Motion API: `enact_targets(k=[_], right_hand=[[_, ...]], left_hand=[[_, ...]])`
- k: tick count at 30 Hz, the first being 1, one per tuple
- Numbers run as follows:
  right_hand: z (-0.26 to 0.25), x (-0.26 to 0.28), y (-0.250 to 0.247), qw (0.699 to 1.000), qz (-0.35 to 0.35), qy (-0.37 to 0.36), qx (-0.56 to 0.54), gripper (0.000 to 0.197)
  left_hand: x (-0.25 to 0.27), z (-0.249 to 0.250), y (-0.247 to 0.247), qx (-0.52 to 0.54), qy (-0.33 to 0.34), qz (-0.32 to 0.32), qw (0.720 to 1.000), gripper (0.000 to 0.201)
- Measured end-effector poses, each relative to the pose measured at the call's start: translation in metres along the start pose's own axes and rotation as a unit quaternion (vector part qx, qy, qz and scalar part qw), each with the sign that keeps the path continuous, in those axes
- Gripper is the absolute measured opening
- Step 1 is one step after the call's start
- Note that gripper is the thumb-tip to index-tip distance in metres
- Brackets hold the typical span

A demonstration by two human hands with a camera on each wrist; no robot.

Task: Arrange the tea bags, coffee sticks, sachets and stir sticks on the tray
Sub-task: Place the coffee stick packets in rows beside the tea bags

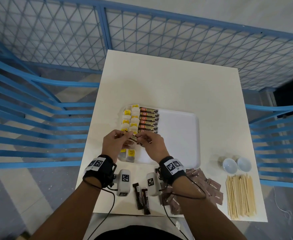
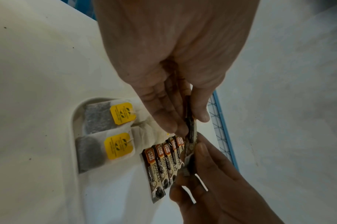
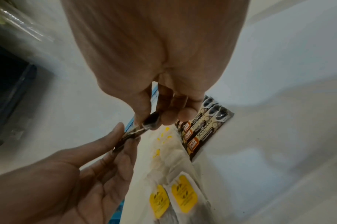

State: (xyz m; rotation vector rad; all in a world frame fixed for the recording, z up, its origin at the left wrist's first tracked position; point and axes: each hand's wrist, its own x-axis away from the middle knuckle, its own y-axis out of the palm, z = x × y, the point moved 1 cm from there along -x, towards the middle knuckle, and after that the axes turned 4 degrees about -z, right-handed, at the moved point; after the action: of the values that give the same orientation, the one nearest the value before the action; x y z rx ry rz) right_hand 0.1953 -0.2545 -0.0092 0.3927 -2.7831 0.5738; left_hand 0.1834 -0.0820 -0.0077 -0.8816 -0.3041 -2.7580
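Observation:
Both hands pinch one dark coffee stick (image 1: 133, 138) just above the near left part of the white tray (image 1: 180, 135). My left hand (image 1: 124, 135) holds its left end and my right hand (image 1: 141, 138) its right end. In the left wrist view the stick (image 2: 190, 131) runs edge-on between the two hands. On the tray, tea bags (image 1: 128, 118) with yellow tags lie in two columns along the left side. Beside them is a row of several coffee sticks (image 1: 148, 120), also visible as coffee sticks (image 3: 202, 128) in the right wrist view.
Two loose coffee sticks (image 1: 142, 198) lie on the white table near its front edge. Brown sachets (image 1: 203, 187) are piled to their right, then a bundle of wooden stir sticks (image 1: 240, 196). Two small cups (image 1: 229, 165) stand beyond the sticks. Blue railings surround the table.

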Motion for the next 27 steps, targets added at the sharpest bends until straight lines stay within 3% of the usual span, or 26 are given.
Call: enact_targets(k=[9, 17, 27], right_hand=[[-0.001, 0.002, 0.001, 0.986, 0.01, -0.125, 0.107, 0.027], [0.011, -0.001, -0.003, 0.968, 0.052, -0.143, 0.202, 0.025], [0.062, 0.022, -0.013, 0.944, 0.05, -0.081, 0.316, 0.02]], left_hand=[[0.003, 0.003, 0.002, 0.021, -0.015, 0.005, 1.0, 0.035], [0.004, -0.005, 0.003, 0.016, -0.025, 0.001, 1.0, 0.033], [0.0, -0.026, -0.017, -0.177, -0.036, 0.018, 0.983, 0.032]])
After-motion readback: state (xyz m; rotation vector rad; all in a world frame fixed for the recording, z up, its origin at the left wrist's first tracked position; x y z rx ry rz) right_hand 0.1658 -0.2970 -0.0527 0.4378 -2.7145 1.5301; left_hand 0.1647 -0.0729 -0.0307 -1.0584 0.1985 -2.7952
